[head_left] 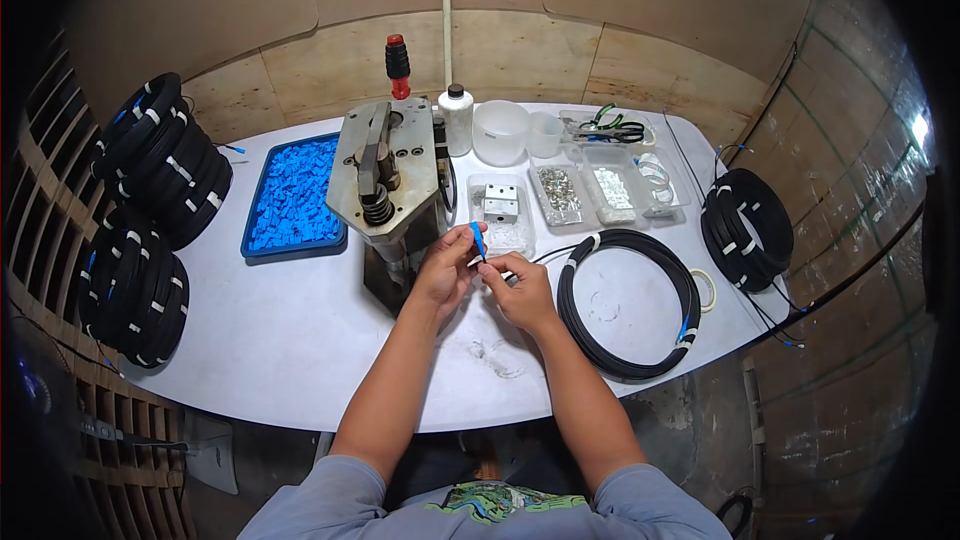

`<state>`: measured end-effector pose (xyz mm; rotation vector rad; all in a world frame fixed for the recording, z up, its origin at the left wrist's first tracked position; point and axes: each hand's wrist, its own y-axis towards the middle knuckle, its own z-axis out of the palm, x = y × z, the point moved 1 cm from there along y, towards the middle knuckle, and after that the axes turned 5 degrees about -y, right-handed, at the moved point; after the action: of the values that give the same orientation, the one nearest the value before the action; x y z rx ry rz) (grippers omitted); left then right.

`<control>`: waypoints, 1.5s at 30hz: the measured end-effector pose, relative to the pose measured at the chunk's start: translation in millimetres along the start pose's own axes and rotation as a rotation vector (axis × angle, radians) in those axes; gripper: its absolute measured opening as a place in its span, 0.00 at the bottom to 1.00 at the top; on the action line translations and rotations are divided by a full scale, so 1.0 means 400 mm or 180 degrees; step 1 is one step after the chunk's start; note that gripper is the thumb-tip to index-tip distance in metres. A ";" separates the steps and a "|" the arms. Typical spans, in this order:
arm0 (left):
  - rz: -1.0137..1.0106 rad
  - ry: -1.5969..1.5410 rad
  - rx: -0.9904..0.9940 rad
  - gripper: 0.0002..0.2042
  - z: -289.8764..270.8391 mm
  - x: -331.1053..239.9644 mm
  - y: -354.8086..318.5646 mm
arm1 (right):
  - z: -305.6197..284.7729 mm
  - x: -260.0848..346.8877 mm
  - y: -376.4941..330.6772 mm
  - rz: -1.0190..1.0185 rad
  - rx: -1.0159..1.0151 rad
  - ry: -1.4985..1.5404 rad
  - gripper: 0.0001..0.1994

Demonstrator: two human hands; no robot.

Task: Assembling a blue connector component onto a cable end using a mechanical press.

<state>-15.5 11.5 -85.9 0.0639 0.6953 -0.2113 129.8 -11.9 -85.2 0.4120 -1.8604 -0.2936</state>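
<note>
My left hand (pixel 445 272) pinches a small blue connector (pixel 477 233) upright between thumb and fingers. Just below it, my right hand (pixel 522 290) grips the black cable (pixel 553 254) where it meets the connector's lower end. From there the cable runs to a large black cable coil (pixel 571 312) lying on the table to the right, tied with white bands. Another blue connector (pixel 684 328) shows on the coil's right side. Directly left of my hands stands a metal hand press (pixel 345 185) with a red-and-black handle (pixel 398 62).
A blue tray (pixel 292 256) of blue connectors lies left of the press. Stacked cable coils (pixel 165 180) stand at far left, more coils (pixel 715 220) at right. Behind my hands are a metal block (pixel 501 203), clear bins (pixel 560 222) of small parts, a bottle (pixel 456 125) and scissors (pixel 620 132).
</note>
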 end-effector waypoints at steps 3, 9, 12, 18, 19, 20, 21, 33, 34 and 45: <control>-0.0036 0.0045 -0.0028 0.13 0.031 -0.007 -0.010 | -0.006 0.003 -0.001 0.0000 -0.0011 -0.0022 0.06; -0.0110 0.0008 0.0050 0.13 0.016 -0.005 -0.007 | -0.007 0.012 0.002 -0.0023 -0.0046 -0.0007 0.06; -0.0018 -0.0014 -0.0117 0.14 0.013 -0.007 -0.008 | -0.004 0.008 0.001 0.0037 0.0025 0.0014 0.06; -0.0155 -0.0114 0.0113 0.12 0.003 -0.001 -0.004 | -0.011 0.008 0.000 0.0109 0.0096 0.0114 0.06; -0.0154 -0.0112 0.0112 0.12 0.000 -0.001 -0.003 | -0.013 0.011 0.000 0.0139 0.0100 0.0128 0.07; -0.0152 -0.0123 0.0125 0.12 -0.003 0.000 -0.002 | -0.013 0.013 0.001 0.0168 0.0105 0.0141 0.07; -0.0150 -0.0134 0.0137 0.12 -0.006 0.001 -0.002 | -0.012 0.014 0.001 0.0166 0.0107 0.0144 0.07; -0.0168 -0.0137 0.0040 0.12 0.007 0.000 -0.006 | -0.013 0.009 0.002 0.0100 0.0112 0.0048 0.07; -0.0168 -0.0137 0.0041 0.12 0.006 0.000 -0.006 | -0.012 0.006 0.002 0.0062 0.0098 0.0076 0.07; -0.0148 -0.0081 0.0112 0.11 0.005 -0.003 -0.006 | -0.013 0.010 0.003 0.0045 0.0115 0.0070 0.07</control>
<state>-15.6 9.2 -83.6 0.0785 0.6682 -0.2687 133.4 -12.5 -79.7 0.4250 -1.8486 -0.2453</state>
